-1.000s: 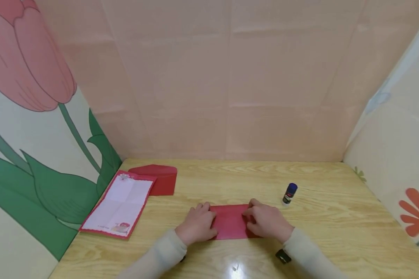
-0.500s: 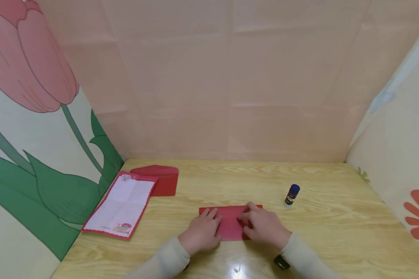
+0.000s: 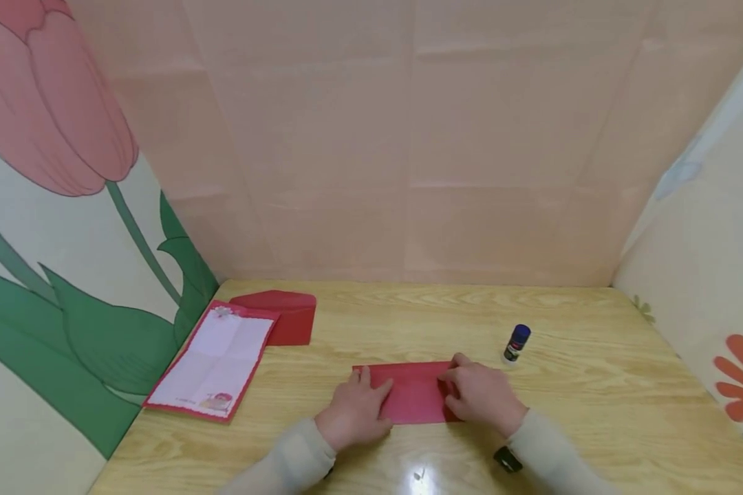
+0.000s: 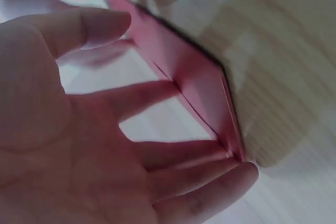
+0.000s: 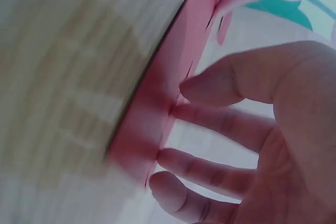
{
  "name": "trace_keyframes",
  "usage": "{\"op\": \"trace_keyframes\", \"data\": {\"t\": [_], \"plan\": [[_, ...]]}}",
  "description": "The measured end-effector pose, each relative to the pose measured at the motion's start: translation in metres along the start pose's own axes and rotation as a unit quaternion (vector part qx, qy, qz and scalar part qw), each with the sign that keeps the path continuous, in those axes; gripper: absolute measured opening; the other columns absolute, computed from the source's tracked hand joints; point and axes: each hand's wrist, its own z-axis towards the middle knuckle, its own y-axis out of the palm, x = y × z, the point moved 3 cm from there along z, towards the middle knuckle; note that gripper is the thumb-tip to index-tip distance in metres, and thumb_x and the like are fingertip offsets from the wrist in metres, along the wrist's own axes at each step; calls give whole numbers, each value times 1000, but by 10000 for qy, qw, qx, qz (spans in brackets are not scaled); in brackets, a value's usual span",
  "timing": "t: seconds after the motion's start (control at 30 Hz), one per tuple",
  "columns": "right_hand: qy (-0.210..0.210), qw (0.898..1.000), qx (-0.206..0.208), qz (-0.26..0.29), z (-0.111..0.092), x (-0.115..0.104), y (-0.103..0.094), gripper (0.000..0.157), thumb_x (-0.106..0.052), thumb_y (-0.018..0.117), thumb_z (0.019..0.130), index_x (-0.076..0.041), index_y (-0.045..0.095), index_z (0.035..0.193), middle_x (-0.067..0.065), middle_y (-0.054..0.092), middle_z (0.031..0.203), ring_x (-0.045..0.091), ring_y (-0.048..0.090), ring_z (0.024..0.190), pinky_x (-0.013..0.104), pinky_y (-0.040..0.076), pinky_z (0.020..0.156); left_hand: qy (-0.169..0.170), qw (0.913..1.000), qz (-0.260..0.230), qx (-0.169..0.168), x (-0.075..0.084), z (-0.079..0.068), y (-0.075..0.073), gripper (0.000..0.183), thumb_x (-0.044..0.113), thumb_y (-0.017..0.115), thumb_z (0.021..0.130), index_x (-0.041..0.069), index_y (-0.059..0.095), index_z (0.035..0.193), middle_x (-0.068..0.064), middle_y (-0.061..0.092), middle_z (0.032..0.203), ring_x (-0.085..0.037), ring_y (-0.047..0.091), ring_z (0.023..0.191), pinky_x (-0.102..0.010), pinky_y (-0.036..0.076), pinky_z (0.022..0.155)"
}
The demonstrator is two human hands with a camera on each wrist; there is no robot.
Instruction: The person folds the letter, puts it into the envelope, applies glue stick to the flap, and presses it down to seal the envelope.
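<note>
A red envelope (image 3: 415, 399) lies flat on the table in front of the person. My left hand (image 3: 356, 412) rests on its left part; in the left wrist view this hand's fingers (image 4: 152, 100) are spread and fairly straight, with tips on the paper. On the right part, the fingertips of my right hand (image 3: 486, 395) touch the envelope (image 5: 157, 90). Its fingers (image 5: 210, 174) are slightly bent and the thumb is apart from them in the right wrist view. Neither hand grips the paper. The hands cover both sides of the envelope.
A glue stick (image 3: 517, 344) with a blue cap stands beyond the right hand. At left, a white sheet with a red border (image 3: 213, 364) overlaps another red envelope (image 3: 294, 323). Walls with printed flowers and a pink backdrop (image 3: 402, 172) enclose the wooden table (image 3: 594, 385).
The left hand has slid from the envelope's left edge onto its face, its fingers spreading. The right hand shifted left, then back right. The envelope stays in nearly the same place.
</note>
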Motion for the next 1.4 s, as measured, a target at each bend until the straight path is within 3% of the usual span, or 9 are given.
{"op": "trace_keyframes", "data": {"t": [0.1, 0.23, 0.4, 0.67, 0.9, 1.1, 1.27, 1.4], "plan": [[-330, 9994, 107, -79, 6, -16, 2, 29, -19, 75, 78, -14, 77, 106, 1, 56, 92, 9, 47, 61, 28, 41, 45, 41, 9998, 212, -7, 6, 2, 0, 69, 49, 66, 88, 13, 52, 146, -21, 42, 153, -47, 41, 137, -55, 48, 98], [-791, 9966, 218, -84, 11, -37, 7, 33, -20, 75, 77, -15, 76, 110, 3, 57, 96, 9, 47, 63, 27, 41, 45, 127, 9997, 181, -65, 10, 3, -1, 74, 49, 68, 87, 8, 51, 146, -12, 41, 156, -41, 40, 140, -55, 45, 103], [-868, 9951, 387, -278, 13, -45, 10, 30, -19, 75, 77, -16, 77, 107, 1, 57, 94, 12, 52, 67, 28, 44, 47, 262, 9994, 195, -83, 10, 3, 1, 76, 49, 67, 86, 10, 48, 148, -11, 39, 157, -36, 39, 142, -54, 43, 105], [-742, 9949, 501, -458, 6, -28, 5, 32, -15, 73, 79, -19, 78, 110, 5, 64, 106, 29, 62, 95, 44, 57, 64, 285, 9987, 418, 42, 13, 2, 2, 73, 53, 62, 88, 19, 46, 151, -8, 38, 159, -35, 38, 143, -55, 40, 107], [-201, 9980, 389, -465, 1, -9, -5, 30, -14, 76, 77, -17, 78, 107, 3, 63, 97, 22, 57, 78, 37, 51, 56, 105, 9990, 417, -76, 10, 4, 0, 68, 53, 58, 92, 19, 46, 150, -6, 37, 159, -33, 36, 145, -56, 38, 108], [36, 9990, 264, -367, 0, 1, -5, 29, -15, 76, 79, -19, 79, 108, 3, 61, 95, 18, 50, 70, 32, 44, 49, -281, 9991, 301, -75, -2, -1, -3, 67, 53, 57, 93, 14, 51, 147, -12, 42, 155, -36, 39, 141, -56, 40, 105], [170, 9995, 124, -219, -1, 5, -3, 30, -16, 77, 78, -18, 79, 108, 2, 59, 93, 17, 48, 69, 33, 44, 49, -526, 9984, 188, 129, -10, -6, -10, 63, 51, 57, 93, 9, 58, 139, -17, 50, 146, -37, 50, 126, -55, 43, 97], [395, 9991, -152, -70, 0, 4, -5, 23, -17, 78, 79, -16, 78, 102, 2, 57, 87, 18, 47, 67, 35, 44, 51, -469, 9984, 259, 194, -12, -7, -9, 64, 50, 60, 90, 5, 60, 136, -19, 55, 137, -34, 51, 115, -52, 45, 92]]}}
